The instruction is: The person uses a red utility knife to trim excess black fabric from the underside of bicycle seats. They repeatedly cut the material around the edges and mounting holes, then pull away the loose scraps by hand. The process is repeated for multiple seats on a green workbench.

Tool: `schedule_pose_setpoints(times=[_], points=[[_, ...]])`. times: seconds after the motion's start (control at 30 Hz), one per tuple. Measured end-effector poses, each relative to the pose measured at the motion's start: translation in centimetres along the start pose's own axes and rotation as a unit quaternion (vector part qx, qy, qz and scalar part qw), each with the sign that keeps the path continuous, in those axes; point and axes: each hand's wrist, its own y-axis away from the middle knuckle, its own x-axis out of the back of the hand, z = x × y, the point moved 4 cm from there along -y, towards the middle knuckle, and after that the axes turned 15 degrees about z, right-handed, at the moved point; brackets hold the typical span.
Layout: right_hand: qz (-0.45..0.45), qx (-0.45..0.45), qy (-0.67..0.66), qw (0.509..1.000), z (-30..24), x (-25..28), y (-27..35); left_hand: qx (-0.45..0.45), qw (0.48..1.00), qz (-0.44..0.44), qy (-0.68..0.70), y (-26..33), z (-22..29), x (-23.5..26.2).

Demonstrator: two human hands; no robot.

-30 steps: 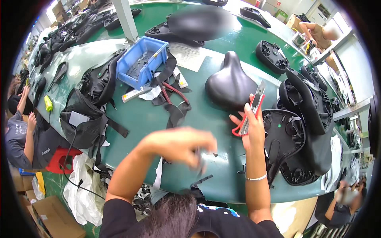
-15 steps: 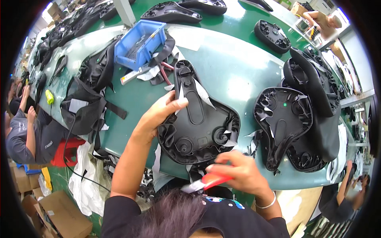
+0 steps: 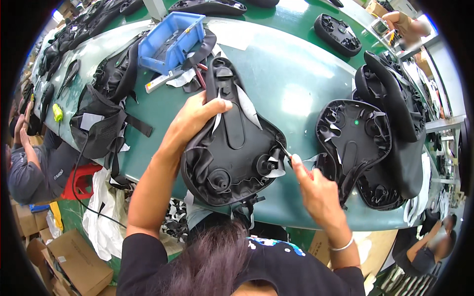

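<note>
In the middle of the table a black saddle (image 3: pixel 242 160) rests with its hollow underside up, narrow nose pointing away from me. Its black cover is folded over the rim, with pale flaps beside the nose and near the right rear. My left hand (image 3: pixel 200 112) grips the left side of the nose, thumb across the top. My right hand (image 3: pixel 320 195) is closed on a red-handled utility knife (image 3: pixel 286 153). The blade reaches the folded cover on the saddle's right edge; most of the handle is hidden in my fingers.
More upturned saddles (image 3: pixel 353 130) are piled at the right. A blue bin (image 3: pixel 170 42) stands at the far left, with a red-handled tool (image 3: pixel 201 76) and scraps beside it. Loose black covers (image 3: pixel 96 126) lie at the left. Other people sit left and stand around.
My right hand has moved up and right from near my chest, bringing the knife to the saddle's right edge. The saddle has shifted slightly left, and my left hand keeps its grip.
</note>
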Motion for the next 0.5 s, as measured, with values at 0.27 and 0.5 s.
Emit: schedule_pose_setpoints(times=[0.27, 0.5], points=[[0.029, -0.196, -0.214, 0.957, -4.1, -0.5, 5.0, -0.004, 0.979, 0.182, 0.087, 6.8, -3.4, 2.5], [0.179, -0.107, -0.223, 0.952, -4.3, -0.9, -4.8, -0.084, 0.961, 0.218, 0.148, 10.1, -3.0, 1.6]])
